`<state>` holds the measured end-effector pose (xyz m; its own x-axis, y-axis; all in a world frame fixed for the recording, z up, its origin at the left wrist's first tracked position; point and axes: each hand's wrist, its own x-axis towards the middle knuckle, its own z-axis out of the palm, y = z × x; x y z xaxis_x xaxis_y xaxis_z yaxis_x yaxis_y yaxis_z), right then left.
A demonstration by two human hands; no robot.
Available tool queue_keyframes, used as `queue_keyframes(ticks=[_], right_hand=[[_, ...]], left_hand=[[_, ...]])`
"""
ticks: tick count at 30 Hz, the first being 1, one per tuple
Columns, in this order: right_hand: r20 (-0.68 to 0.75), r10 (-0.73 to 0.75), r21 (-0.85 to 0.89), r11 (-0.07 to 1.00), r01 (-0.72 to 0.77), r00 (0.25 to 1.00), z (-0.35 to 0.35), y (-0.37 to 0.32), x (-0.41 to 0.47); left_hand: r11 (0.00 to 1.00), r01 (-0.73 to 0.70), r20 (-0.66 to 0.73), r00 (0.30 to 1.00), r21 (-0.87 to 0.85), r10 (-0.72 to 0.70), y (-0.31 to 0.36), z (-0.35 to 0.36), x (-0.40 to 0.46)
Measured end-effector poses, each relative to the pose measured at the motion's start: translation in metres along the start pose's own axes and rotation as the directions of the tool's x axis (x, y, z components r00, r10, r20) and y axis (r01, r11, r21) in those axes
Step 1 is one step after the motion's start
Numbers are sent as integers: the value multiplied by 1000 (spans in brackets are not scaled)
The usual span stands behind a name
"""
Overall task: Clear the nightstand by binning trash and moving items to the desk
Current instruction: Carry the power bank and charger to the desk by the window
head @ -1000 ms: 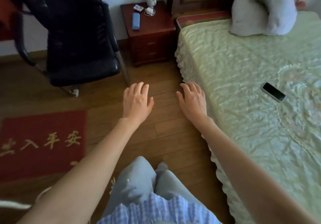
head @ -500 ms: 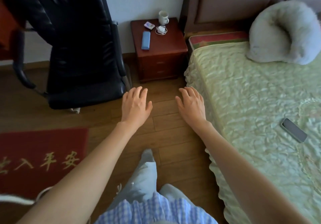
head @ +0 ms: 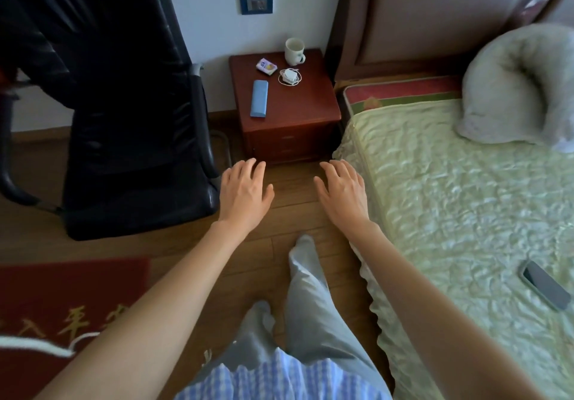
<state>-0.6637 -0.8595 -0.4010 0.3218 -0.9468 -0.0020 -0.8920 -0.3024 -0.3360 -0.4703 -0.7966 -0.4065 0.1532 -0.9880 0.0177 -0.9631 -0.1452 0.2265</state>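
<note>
Red mat [head: 62, 300] w/ gold Chinese characters, nightstand [head: 298, 110], small packet [head: 266, 66] print unreadable

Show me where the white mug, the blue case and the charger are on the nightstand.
white mug [head: 293, 51]: head view, on its side wall.
blue case [head: 259, 98]: head view, on its top face.
charger [head: 289, 76]: head view, on the white adapter block.

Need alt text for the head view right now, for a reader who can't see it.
Both hands, left hand and right hand, reach open and empty toward a red-brown nightstand holding a white mug, charger, small packet and blue case, between a black chair and the bed.
</note>
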Motion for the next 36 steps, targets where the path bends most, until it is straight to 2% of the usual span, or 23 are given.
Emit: queue_keyframes(ticks=[10, 16, 31, 36], right_hand=[[-11, -94, 12, 996, 94, 996, -26, 58, 163], [36, -146, 19, 989, 146, 989, -22, 66, 228], [129, -227, 18, 974, 226, 965, 26, 32, 396], [144, -231, 7, 972, 233, 962, 42, 24, 444]], left_hand=[[992, 128, -3, 992, 0, -128, 36, 9, 146], [975, 222, 65, 973, 8, -222, 35, 19, 197], [954, 301, 61, 952, -15, -299, -29, 32, 340], [947, 322, 105, 942, -9, -320, -55, 47, 386]])
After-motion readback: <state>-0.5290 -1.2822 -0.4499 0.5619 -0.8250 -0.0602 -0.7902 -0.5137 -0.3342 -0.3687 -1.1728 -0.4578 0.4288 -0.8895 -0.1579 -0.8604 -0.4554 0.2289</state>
